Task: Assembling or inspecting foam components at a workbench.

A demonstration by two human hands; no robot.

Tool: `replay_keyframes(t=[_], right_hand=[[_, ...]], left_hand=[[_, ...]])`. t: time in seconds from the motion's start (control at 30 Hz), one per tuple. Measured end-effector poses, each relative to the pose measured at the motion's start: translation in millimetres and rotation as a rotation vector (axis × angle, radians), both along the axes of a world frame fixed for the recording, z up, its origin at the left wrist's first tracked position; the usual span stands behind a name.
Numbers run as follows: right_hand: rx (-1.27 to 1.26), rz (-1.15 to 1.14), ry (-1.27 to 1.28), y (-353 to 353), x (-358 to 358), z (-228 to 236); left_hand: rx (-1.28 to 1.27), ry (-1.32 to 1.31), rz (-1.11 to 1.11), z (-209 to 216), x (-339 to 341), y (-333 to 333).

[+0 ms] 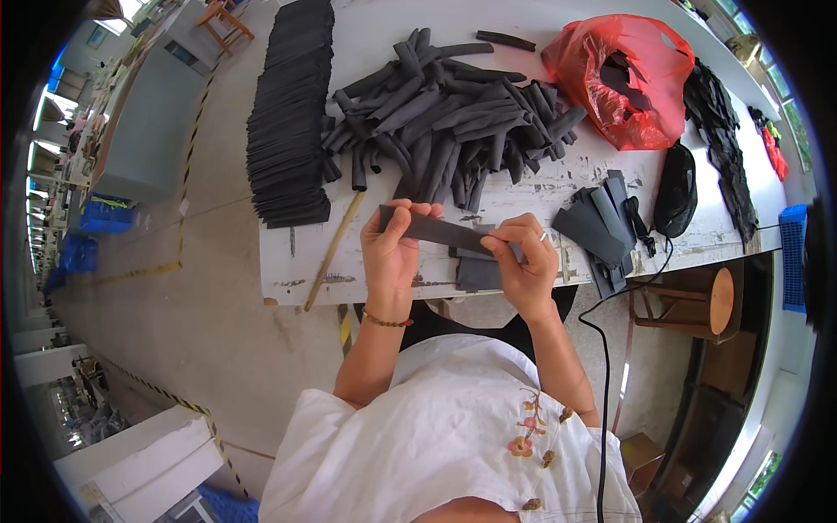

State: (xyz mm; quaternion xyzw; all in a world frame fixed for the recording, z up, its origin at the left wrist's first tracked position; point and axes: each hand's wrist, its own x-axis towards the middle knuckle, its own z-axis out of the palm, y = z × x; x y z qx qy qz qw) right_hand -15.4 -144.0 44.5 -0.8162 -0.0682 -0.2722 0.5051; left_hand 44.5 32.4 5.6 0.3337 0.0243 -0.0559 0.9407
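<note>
Between my hands, above the table's near edge, a dark grey fabric strip (440, 233) is stretched out almost level. My left hand (390, 248) grips its left end, thumb on top and fingers behind. The right end is pinched between the thumb and fingers of my right hand (526, 261), which wears a ring. Below the strip, a few flat grey fabric pieces (478, 274) lie at the table edge. Beyond my hands spreads a loose heap of rolled dark fabric tubes (453, 113). More flat grey strips (602, 222) lie fanned out to the right.
A long neat stack of black fabric pieces (292, 113) runs along the table's left side, near a thin wooden stick (335, 251). At right are a red plastic bag (623, 83), a black case (677, 189) and a black cable (603, 349). A wooden stool (720, 301) stands below.
</note>
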Motion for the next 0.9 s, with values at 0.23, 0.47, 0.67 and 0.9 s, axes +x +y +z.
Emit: replay_keyframes(t=[0.23, 0.47, 0.67, 0.9], right_hand=[[0.086, 0.007, 0.057, -5, -3, -5], [-0.18, 0.003, -0.211, -12, -4, -4], [-0.561, 0.07, -0.42, -25, -4, 3], [0.173, 0.085, 0.228, -28, -12, -25]], left_hand=[[-0.064, -0.02, -0.057, 8, 0, -5], [0.048, -0.014, 0.106, 0, 6, -8], [0.081, 0.292, -0.208, 11, -8, 0], [0.317, 0.177, -0.084, -3, -1, -1]])
